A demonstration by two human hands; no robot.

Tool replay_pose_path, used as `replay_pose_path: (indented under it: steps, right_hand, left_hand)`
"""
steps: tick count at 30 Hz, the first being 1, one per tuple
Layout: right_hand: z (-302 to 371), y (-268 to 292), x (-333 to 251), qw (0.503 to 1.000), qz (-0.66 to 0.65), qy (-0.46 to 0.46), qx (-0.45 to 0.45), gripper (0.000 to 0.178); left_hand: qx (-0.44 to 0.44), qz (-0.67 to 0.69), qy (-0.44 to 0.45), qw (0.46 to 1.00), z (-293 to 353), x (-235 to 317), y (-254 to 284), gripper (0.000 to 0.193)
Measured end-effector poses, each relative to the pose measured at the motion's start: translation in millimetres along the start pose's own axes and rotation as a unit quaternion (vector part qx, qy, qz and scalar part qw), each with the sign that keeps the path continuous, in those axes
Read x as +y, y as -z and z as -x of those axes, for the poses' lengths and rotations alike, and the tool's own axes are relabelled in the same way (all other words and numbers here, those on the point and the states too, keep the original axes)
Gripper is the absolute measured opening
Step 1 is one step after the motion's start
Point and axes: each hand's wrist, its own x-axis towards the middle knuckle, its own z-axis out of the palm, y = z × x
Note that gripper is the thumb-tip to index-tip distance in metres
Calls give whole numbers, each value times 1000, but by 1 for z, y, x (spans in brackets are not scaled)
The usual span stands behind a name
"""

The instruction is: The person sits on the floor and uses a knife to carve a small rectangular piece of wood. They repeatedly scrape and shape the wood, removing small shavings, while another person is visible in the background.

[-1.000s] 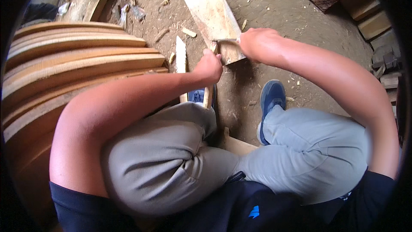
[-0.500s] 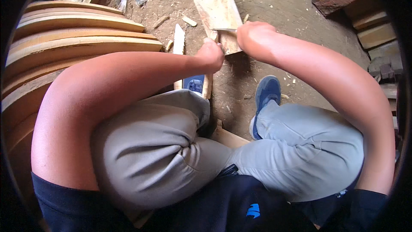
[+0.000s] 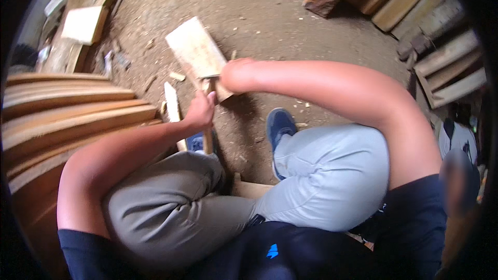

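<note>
In front of me, my left hand (image 3: 202,110) is closed around a narrow wooden stick (image 3: 208,142). The stick's upper end rests against a pale wooden block (image 3: 194,46) on the dirt floor. My right hand (image 3: 236,74) is a fist just right of the stick, at the block's near end. From it a thin knife blade (image 3: 211,77) reaches left across the top of the stick. My right fingers and the knife's handle are mostly hidden behind the wrist. A pale split strip (image 3: 171,101) stands left of my left hand, by my shoe (image 3: 196,142).
Curved planks (image 3: 72,116) are stacked at the left. Timber pieces (image 3: 404,0) line the far right. A squared block (image 3: 84,25) lies on a board at the far left. Wood chips (image 3: 177,76) litter the dirt floor. Another person (image 3: 459,176) is at the right edge.
My view has swung right, so everything sits further left. My right hand and the knife have come nearer the stick's upper end. My left hand still grips the stick.
</note>
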Motion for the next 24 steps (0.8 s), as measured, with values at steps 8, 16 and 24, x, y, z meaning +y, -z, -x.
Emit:
replay_pose_path:
  steps: [8,16,24]
  right_hand:
    - [4,-5,20,992,-107,-71,-15,33]
    - [3,-15,39,998,13,27,-49,51]
    - [19,1,33,997,8,5,-71,40]
  left_hand:
    - [-94,50,-22,994,-2,1,-1,51]
    - [-131,28,12,991,-8,11,-3,57]
    - [-129,19,26,991,-11,13,-6,56]
